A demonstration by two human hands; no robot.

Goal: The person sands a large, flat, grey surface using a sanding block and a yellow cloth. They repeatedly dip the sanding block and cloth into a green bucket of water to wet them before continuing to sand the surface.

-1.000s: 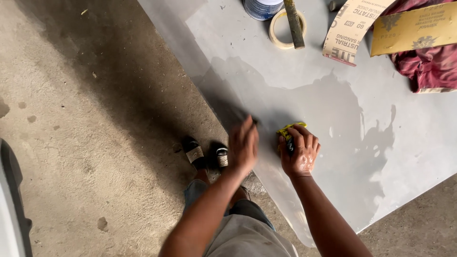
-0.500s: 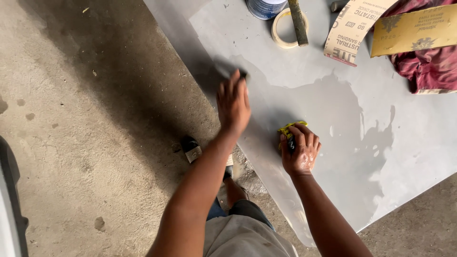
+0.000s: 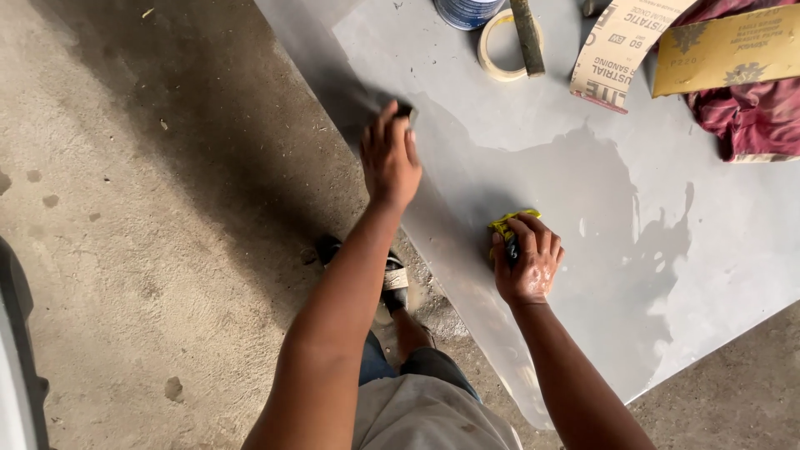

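Place: a workshop, likely for body or paint work.
Floor: bare, stained concrete floor (image 3: pixel 150 233).
Work surface: large grey primed panel (image 3: pixel 683 275), partly wet.
Supplies at its far edge: sandpaper sheets (image 3: pixel 617 46), masking tape roll (image 3: pixel 498 52), paint can (image 3: pixel 467 12), red rag (image 3: pixel 750 112).

A panel (image 3: pixel 583 133) lies flat on the floor (image 3: pixel 150 233), with the left hand (image 3: pixel 388 158) pressed on a small pad (image 3: pixel 403 110) near the panel's left edge. The right hand (image 3: pixel 527 260) rests on the panel to the right of and nearer than the left, its grip closed over a sponge (image 3: pixel 505 225). Beyond both hands, at the panel's far edge, a can (image 3: pixel 467 12), a tape roll (image 3: pixel 505 50) with a stick (image 3: pixel 527 35) across it, sandpaper sheets (image 3: pixel 615 48) and, farthest right, a cloth (image 3: pixel 750 117) sit in a row. A foot (image 3: pixel 395 282) stands on the floor between the arms.
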